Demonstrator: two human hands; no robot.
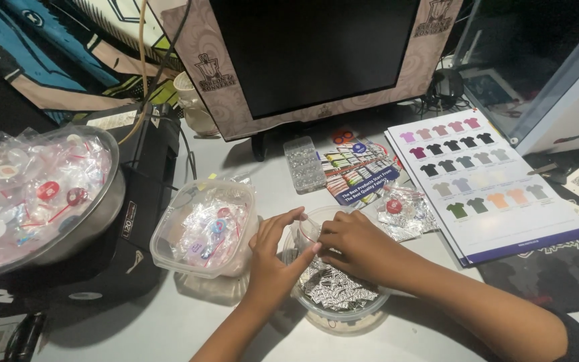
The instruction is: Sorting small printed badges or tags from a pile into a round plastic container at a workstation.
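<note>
Hands meet over a round tub [343, 302] of silvery packets on the desk [169, 322], left hand [273, 258] and right hand [353, 248] pinching one small clear bag [309, 231], while bagged badges already fill the square box [206, 231] and steel bowl [41, 194] further left.

Person, head-camera view: two bare forearms and hands, left hand [271, 260] and right hand [355, 249], no rings, watch or gloves visible; dark sleeve edge at the right upper arm; left arm uncovered throughout.
</note>
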